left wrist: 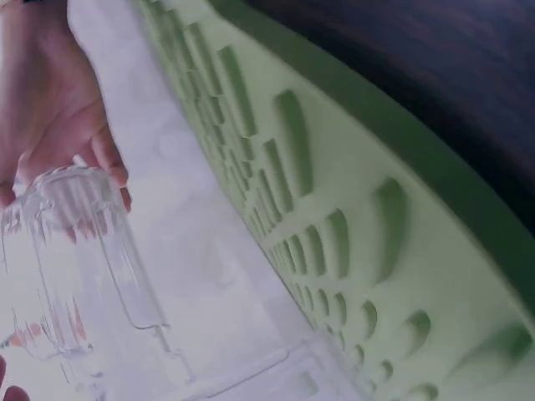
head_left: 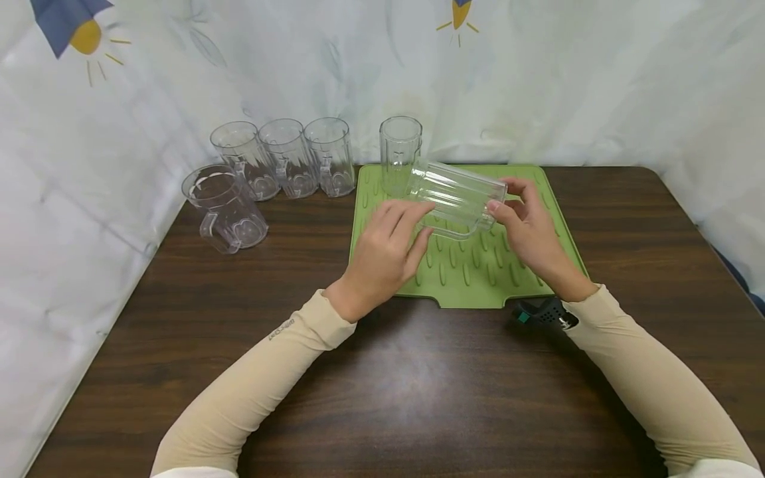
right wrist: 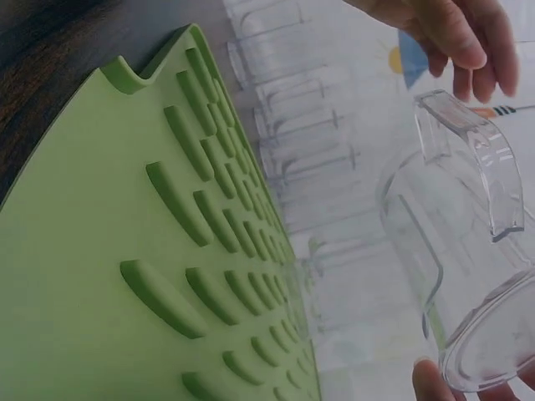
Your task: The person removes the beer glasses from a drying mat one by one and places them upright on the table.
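Note:
A clear plastic mug point(head_left: 460, 189) lies tilted on its side in the air above a green ridged drying mat point(head_left: 472, 295). My right hand point(head_left: 528, 229) pinches one end of it between thumb and fingers. Close by the mug's other end is my left hand point(head_left: 382, 249), its fingers loosely bent. In the right wrist view a gap shows between the left fingers point(right wrist: 460, 50) and the mug's handle point(right wrist: 472, 134). Another clear mug point(head_left: 400, 139) stands upright at the mat's back left corner.
Three clear mugs point(head_left: 283, 156) stand in a row left of the mat, with one more mug point(head_left: 224, 206) in front of them, its handle toward me. A dark wooden table point(head_left: 412, 398) carries everything. White patterned sheeting point(head_left: 568, 79) hangs behind and at the sides.

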Tool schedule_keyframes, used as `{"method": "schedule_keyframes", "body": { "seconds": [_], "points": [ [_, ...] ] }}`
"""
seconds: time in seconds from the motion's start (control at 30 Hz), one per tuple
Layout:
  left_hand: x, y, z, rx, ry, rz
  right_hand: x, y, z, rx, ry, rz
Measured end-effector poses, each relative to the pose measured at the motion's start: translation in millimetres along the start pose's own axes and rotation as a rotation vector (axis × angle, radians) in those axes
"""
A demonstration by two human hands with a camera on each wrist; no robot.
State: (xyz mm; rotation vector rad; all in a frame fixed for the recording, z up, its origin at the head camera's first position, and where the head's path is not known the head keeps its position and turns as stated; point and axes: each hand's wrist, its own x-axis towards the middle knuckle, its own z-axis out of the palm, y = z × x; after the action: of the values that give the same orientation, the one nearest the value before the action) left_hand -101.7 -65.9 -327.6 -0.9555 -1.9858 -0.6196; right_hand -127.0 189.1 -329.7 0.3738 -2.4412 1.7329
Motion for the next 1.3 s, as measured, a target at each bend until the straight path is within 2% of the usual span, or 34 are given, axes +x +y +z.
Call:
{"method": "schedule_keyframes", "body": {
  "seconds": [0.1,0.27,0.47,0.57,0.67,0.77,0.83,0.93,1.03,1.17,1.3],
  "points": [
    [-1.0,-2.1,-1.4,-0.065,0.036,-0.063,-0.3,0,0,0.021,0.017,0.003],
    [-5.9,-4.2,-1.3,-0.153,0.044,-0.189,-1.2,-2,-1,0.048,0.043,0.003],
    [-8.9,-4.5,-2.0,-0.331,0.044,-0.431,-0.3,-5,-1,0.127,0.058,-0.008],
    [-8.2,-3.6,-2.9,-0.485,0.021,-0.578,0.2,-6,-1,0.176,0.065,-0.026],
    [-7.1,-3.0,-3.2,-0.690,0.004,-0.739,0.6,-6,-1,0.211,0.069,-0.042],
    [-5.8,-2.7,-2.3,-0.895,0.024,-0.879,1.5,-7,0,0.235,0.071,-0.049],
    [-5.1,-2.6,-1.6,-1.009,0.054,-0.945,2.3,-7,0,0.244,0.069,-0.051],
    [-4.2,-2.1,-0.5,-1.156,0.103,-1.006,3.3,-8,2,0.249,0.069,-0.044],
    [-2.9,-0.5,0.8,-1.275,0.139,-1.033,4.1,-9,4,0.253,0.075,-0.030],
    [0.8,2.8,4.0,-1.397,0.196,-1.063,5.3,-10,7,0.268,0.090,-0.019],
    [6.0,7.2,8.8,-1.498,0.255,-1.132,6.1,-12,9,0.267,0.109,-0.014]
  ]
}}
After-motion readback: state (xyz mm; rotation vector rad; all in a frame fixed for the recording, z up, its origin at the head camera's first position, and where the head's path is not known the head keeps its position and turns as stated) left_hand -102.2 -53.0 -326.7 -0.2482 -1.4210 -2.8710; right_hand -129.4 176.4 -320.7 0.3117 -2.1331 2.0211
